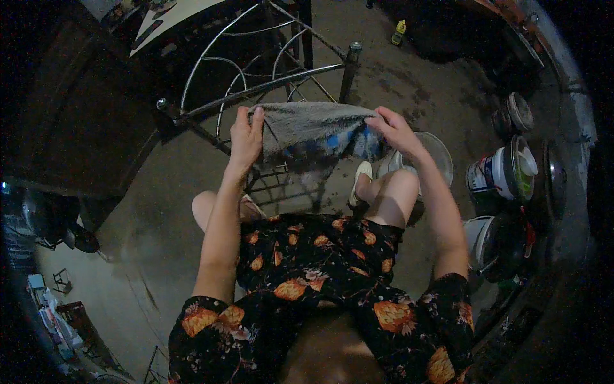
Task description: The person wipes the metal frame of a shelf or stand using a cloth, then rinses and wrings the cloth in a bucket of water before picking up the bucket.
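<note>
Left fingers (pixel 258 119) and right fingers (pixel 377 123) pinch opposite upper corners of a grey, blue-patched fabric cloth (pixel 313 121), its edge spread between them, near a silver tubular metal frame (pixel 265 91). A pale round bucket (pixel 437 157) stands rightward; dull grey floor (pixel 153 256) stretches widely leftward.

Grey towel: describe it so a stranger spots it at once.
Find the metal frame with curved bars up top. Just below it in the picture, left hand and right hand grip the grey towel. Unlike the bars, it's limp, with blue patches.
</note>
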Action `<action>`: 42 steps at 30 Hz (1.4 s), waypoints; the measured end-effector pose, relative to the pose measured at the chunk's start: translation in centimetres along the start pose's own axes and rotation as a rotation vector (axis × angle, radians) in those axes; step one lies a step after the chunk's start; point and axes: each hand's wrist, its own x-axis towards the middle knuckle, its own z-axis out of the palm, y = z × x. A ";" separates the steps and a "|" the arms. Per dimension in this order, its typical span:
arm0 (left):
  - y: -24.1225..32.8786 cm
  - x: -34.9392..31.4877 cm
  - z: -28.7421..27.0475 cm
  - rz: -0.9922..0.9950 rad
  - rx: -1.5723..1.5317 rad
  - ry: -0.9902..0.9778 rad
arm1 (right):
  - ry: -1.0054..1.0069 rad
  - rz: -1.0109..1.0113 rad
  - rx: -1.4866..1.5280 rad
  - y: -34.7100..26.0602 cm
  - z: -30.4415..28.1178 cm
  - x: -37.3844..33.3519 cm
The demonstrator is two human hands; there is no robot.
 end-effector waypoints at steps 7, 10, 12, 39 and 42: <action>10.7 -6.2 5.4 0.000 0.076 -0.402 | -0.048 0.196 1.181 -2.7 9.8 -3.0; 11.4 -12.1 7.2 0.454 0.449 -0.413 | -0.089 0.206 1.468 -2.9 12.4 -3.7; 11.4 -12.7 6.8 0.542 0.417 -0.446 | -0.068 0.272 1.405 -2.1 12.5 -3.4; 6.4 -5.4 4.2 -0.541 -1.452 -0.518 | 0.191 -0.272 1.742 -3.1 11.6 -4.6; 7.1 -5.0 4.5 -0.457 -1.324 -0.614 | 0.169 -0.281 1.801 -3.0 13.2 -4.4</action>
